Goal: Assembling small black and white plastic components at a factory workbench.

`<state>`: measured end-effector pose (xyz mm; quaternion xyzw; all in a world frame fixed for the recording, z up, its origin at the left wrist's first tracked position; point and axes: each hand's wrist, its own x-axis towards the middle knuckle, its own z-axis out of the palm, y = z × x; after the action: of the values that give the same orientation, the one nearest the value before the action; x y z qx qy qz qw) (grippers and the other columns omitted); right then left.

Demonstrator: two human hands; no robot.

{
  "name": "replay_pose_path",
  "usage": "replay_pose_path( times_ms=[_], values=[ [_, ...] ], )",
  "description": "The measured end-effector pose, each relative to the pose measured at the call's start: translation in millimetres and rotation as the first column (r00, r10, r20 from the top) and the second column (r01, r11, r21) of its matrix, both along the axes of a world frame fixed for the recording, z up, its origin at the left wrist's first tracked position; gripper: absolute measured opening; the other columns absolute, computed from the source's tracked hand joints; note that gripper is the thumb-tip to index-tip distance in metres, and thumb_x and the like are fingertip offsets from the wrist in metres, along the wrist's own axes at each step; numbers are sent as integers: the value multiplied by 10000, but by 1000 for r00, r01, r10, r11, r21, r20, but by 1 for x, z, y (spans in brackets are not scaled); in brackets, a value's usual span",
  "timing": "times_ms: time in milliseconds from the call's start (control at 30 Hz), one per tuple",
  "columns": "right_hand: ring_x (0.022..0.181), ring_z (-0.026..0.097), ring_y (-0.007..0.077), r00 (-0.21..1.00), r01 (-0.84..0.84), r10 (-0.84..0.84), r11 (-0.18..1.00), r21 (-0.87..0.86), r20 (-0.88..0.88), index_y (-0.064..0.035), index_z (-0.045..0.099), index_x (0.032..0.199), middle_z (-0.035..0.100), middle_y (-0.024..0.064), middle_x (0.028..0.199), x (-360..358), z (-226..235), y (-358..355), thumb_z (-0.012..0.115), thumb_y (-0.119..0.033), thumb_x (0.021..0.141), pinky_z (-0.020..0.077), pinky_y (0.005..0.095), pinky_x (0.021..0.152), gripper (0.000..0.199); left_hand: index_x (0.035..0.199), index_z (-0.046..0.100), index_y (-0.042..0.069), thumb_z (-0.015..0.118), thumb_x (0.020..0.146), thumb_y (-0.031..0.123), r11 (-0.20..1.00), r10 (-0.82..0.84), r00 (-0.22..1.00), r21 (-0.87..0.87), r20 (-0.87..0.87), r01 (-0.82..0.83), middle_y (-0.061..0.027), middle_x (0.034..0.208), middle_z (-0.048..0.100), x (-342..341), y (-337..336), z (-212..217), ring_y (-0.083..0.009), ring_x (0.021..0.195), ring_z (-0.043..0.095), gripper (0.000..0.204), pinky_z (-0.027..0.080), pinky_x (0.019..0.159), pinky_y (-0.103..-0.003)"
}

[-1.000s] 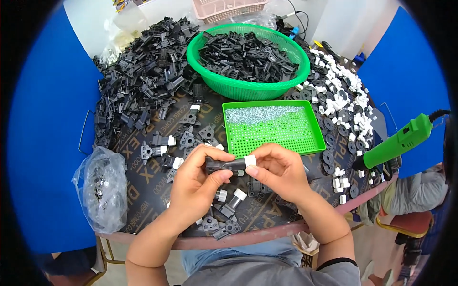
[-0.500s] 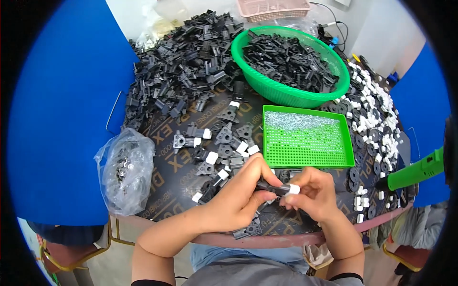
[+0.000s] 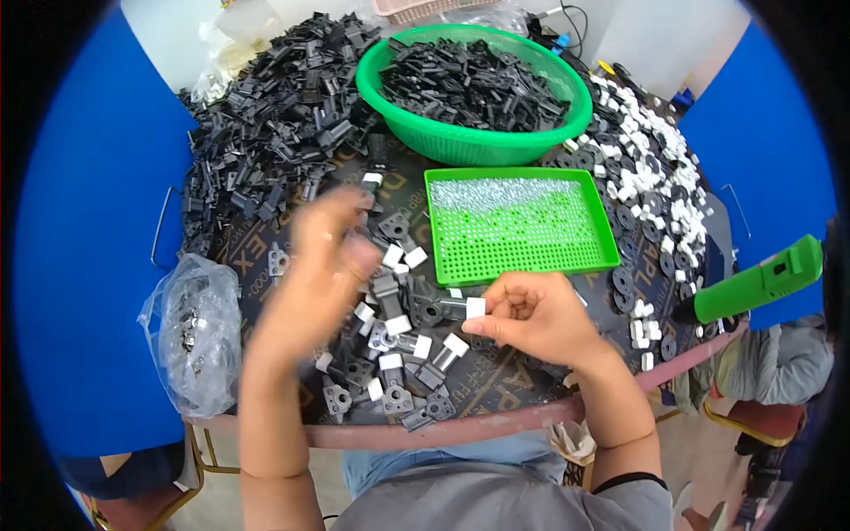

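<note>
My right hand (image 3: 540,314) pinches a small black part with a white cap (image 3: 464,308) just above the table, in front of the green perforated tray (image 3: 522,257). My left hand (image 3: 323,257) is blurred, raised over the loose black-and-white parts (image 3: 394,341) left of the tray, fingers curled; I cannot tell whether it holds anything. A large heap of black plastic parts (image 3: 274,133) lies beyond it.
A green round basket (image 3: 474,142) full of black parts stands at the back. White caps and black rings (image 3: 660,177) cover the right side. A clear plastic bag (image 3: 190,327) sits at the left edge. A green power tool (image 3: 761,283) lies at right.
My left hand has let go of the part and swung up and to the left, toward the black heap. My right hand keeps the capped part. The view shifted.
</note>
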<state>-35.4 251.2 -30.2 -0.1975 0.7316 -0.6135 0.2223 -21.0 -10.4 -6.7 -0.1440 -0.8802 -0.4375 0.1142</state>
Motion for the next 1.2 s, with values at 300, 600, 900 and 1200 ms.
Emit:
replay_pose_path(
  times_ms=[300, 600, 900, 1200],
  values=[
    [487, 494, 22, 834, 408, -408, 909, -81, -371, -12, 679, 990, 563, -25, 569, 10, 42, 15, 637, -42, 833, 329, 177, 434, 165, 1241, 542, 156, 681, 797, 213, 570, 657, 724, -489, -212, -660, -210, 1424, 333, -50, -147, -89, -369, 1280, 366, 468, 330, 1041, -400],
    [556, 514, 67, 685, 718, -466, 564, 408, -560, 14, 644, 804, 598, 25, 648, 93, 57, 116, 737, -36, 711, 386, 212, 502, 140, 1042, 622, 123, 722, 706, 84, 638, 632, 735, -373, -246, -674, -113, 1049, 586, -49, -140, -72, -272, 985, 553, 353, 452, 860, -347],
    [849, 573, 330, 789, 399, -83, 823, 405, -608, -32, 608, 986, 582, 132, 919, 73, -7, 56, 758, -131, 688, 470, 369, 739, 348, 1028, 632, 107, 600, 841, 137, 662, 708, 696, -229, -122, -714, -90, 896, 643, -49, -149, -70, -235, 845, 619, 192, 485, 764, -307],
    [734, 608, 76, 879, 309, -322, 946, -93, -352, -6, 600, 1040, 651, 61, 879, 43, 59, 15, 689, 14, 780, 478, 205, 604, 276, 1009, 586, 30, 595, 902, 191, 706, 22, 945, 664, 326, -246, -51, 876, 618, -6, -15, 8, -105, 697, 602, 194, 531, 620, -232]
  ],
)
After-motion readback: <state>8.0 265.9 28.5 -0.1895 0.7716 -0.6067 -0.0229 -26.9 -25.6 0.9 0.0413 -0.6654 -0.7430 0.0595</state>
